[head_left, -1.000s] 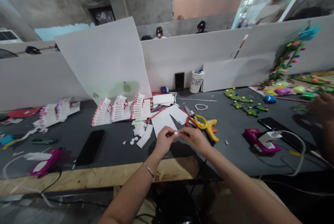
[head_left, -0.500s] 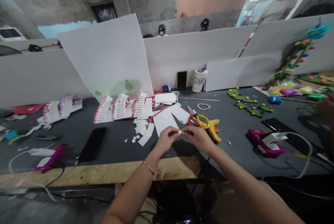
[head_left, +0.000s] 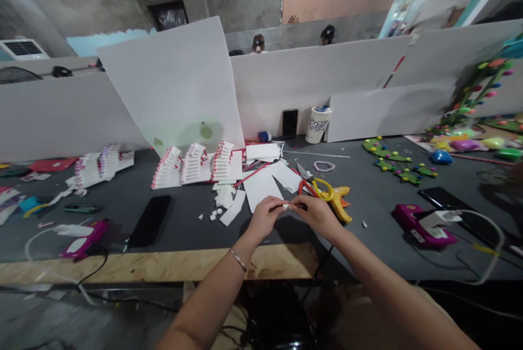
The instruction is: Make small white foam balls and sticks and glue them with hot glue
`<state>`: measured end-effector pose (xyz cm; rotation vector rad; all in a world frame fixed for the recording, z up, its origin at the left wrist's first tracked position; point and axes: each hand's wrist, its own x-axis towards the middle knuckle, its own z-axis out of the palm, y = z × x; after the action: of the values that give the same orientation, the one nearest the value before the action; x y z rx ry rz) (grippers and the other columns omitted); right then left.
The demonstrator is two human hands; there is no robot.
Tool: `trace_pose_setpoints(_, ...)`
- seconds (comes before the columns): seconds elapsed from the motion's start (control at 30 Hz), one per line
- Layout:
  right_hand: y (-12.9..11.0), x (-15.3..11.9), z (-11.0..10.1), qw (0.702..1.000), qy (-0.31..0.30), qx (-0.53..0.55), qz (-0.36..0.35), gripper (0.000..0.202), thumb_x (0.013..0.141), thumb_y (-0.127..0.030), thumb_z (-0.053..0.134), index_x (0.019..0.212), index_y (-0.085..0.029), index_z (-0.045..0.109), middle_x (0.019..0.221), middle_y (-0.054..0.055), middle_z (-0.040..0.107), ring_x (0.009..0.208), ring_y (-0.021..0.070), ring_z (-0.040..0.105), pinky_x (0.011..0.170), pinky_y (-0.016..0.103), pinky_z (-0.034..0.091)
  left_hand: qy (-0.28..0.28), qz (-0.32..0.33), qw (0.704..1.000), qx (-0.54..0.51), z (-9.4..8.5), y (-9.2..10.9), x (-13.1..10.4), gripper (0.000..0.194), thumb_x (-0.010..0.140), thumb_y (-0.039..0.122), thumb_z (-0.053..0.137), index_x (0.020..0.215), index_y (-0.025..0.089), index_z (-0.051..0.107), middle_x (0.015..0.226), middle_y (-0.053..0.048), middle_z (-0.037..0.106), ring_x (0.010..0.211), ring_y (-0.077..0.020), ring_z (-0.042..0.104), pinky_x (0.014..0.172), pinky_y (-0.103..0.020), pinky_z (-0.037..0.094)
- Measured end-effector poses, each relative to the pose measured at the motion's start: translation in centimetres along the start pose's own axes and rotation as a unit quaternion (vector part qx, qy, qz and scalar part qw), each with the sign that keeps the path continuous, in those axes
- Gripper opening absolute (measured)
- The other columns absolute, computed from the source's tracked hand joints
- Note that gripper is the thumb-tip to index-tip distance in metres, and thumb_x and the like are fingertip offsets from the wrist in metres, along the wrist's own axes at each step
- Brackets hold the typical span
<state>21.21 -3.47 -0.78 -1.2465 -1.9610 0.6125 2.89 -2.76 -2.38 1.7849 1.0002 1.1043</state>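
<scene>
Between the fingertips of my left hand (head_left: 265, 218) and my right hand (head_left: 316, 215) is a small white piece (head_left: 285, 206), perhaps clay or foam; its exact kind is too small to tell. Both hands are closed in a pinch over the table's front part. White paper (head_left: 261, 189) lies just beyond them. To the left rest several small white balls (head_left: 213, 216) and a white strip (head_left: 232, 208). Close behind my right hand are a yellow glue gun (head_left: 340, 203) and scissors (head_left: 308, 182) with red and yellow handles.
Stepped white models (head_left: 192, 165) with red parts stand before an upright white board (head_left: 175, 83). Phones lie left (head_left: 150, 220) and right (head_left: 445, 203). Purple power strips (head_left: 92, 238) trail cables. A paper cup (head_left: 318, 126) and green dotted decorations (head_left: 384, 151) stand or lie farther back.
The view has shifted slightly, so the whole scene sits a little farther right. Both hands stay together, and the fingers have shifted a little around the white piece.
</scene>
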Motion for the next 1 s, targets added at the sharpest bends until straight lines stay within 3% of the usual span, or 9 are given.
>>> trace_pose_setpoints(0.27,-0.3,0.0,0.1,1.000,-0.004,-0.012,-0.002,0.028,0.087,-0.041,0.051,0.078,-0.019,0.066,0.068,0.003,0.069,0.060,0.0161,0.060,0.056,0.025,0.044,0.026,0.009,0.999,0.033,0.3,0.4,-0.1,0.014,0.085,0.026,0.059,0.090,0.021,0.071,0.088,-0.004,0.066,0.085,-0.0175,0.060,0.080,-0.030,0.047)
trace_pose_setpoints(0.57,-0.7,-0.1,0.2,1.000,-0.003,-0.028,-0.012,0.024,0.088,-0.035,0.050,0.079,-0.020,0.067,0.071,0.004,0.071,0.061,0.0171,0.062,0.058,0.026,0.047,0.036,0.005,0.999,0.026,0.5,0.0,-0.2,0.011,0.083,0.019,0.059,0.088,0.021,0.068,0.088,-0.004,0.064,0.084,-0.0178,0.058,0.080,-0.031,0.046)
trace_pose_setpoints(0.83,-0.9,0.0,0.5,0.999,0.008,-0.040,-0.009,0.020,0.085,-0.030,0.052,0.081,-0.020,0.069,0.079,0.006,0.072,0.070,0.0195,0.066,0.064,0.028,0.049,0.060,-0.012,0.998,-0.021,0.5,-0.2,-0.1,0.005,0.079,0.023,0.066,0.082,0.019,0.066,0.083,-0.002,0.062,0.078,-0.0158,0.057,0.075,-0.028,0.045)
trace_pose_setpoints(1.0,-1.0,0.0,0.5,0.999,0.016,-0.038,-0.001,0.021,0.085,-0.031,0.051,0.082,-0.020,0.069,0.075,0.005,0.072,0.065,0.0186,0.065,0.062,0.027,0.049,0.070,-0.017,0.997,-0.040,0.8,-0.7,-0.1,0.009,0.076,0.025,0.069,0.079,0.018,0.066,0.079,-0.001,0.060,0.074,-0.0148,0.057,0.073,-0.028,0.046)
